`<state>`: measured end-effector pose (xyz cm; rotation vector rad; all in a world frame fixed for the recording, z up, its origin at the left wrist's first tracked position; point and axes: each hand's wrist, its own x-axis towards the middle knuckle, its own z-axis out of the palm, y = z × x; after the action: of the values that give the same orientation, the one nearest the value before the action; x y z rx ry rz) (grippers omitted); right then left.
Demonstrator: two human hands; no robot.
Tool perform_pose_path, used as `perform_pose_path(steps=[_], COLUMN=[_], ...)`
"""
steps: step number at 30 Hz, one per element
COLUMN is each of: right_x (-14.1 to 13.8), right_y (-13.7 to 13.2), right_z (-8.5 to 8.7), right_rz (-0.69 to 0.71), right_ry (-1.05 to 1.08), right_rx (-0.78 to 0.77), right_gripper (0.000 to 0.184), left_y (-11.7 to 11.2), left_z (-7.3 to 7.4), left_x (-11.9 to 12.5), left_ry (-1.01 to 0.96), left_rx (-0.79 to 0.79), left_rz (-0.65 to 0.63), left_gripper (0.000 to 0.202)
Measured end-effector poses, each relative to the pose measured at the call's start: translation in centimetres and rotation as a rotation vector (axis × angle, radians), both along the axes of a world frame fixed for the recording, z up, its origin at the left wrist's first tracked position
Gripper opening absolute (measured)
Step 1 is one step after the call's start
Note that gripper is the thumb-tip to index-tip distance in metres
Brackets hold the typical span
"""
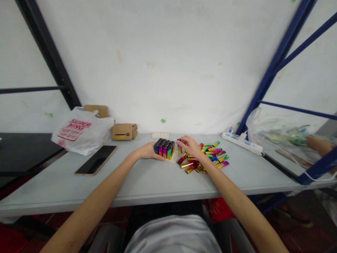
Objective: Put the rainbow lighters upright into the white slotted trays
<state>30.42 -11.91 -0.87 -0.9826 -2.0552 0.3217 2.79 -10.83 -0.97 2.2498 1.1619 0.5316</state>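
Observation:
A white tray (174, 157) near the middle of the grey table (147, 182) holds several upright rainbow-coloured lighters (164, 147). My left hand (147, 151) rests against the tray's left side, fingers curled on it. My right hand (190, 146) pinches one lighter (179, 146) upright just right of the tray's filled rows. A loose pile of lighters (207, 158) lies on the table to the right, under and beyond my right hand.
A black phone (96, 160) lies at the left. Behind it are a white plastic bag (80, 130) and a small cardboard box (124, 131). A white power strip (242, 141) sits at the right by a blue rack frame (271, 66). Another person's hand (317, 144) shows far right.

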Motion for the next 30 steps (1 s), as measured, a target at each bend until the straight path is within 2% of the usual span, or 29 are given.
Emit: perform_pose_path(steps=[4, 6, 12, 15, 22, 27, 30], right_x=[-0.1, -0.1, 0.2, 0.0, 0.2, 3.1, 4.8], right_y=[-0.4, -0.4, 0.3, 0.3, 0.3, 0.5, 0.6], right_z=[0.0, -0.1, -0.3, -0.5, -0.3, 0.4, 0.7], right_rz=[0.013, 0.003, -0.107, -0.109, 0.015, 0.150, 0.209], right_ry=[-0.001, -0.017, -0.186, -0.233, -0.310, -0.279, -0.378], right_rx=[-0.124, -0.139, -0.025, 0.000, -0.083, -0.196, -0.274], right_gripper=[0.039, 0.038, 0.036, 0.033, 0.032, 0.033, 0.034], left_y=[-0.2, -0.2, 0.0, 0.0, -0.2, 0.0, 0.1], left_z=[0.3, 0.4, 0.1, 0.1, 0.3, 0.1, 0.0], left_x=[0.1, 0.2, 0.0, 0.1, 0.2, 0.0, 0.0], left_ry=[-0.011, -0.009, -0.013, -0.014, -0.010, 0.001, 0.008], left_rx=[-0.014, -0.018, -0.015, -0.026, -0.029, -0.012, -0.020], left_rz=[-0.019, -0.017, -0.008, 0.002, -0.011, -0.005, -0.019], left_gripper=[0.078, 0.079, 0.080, 0.080, 0.078, 0.081, 0.079])
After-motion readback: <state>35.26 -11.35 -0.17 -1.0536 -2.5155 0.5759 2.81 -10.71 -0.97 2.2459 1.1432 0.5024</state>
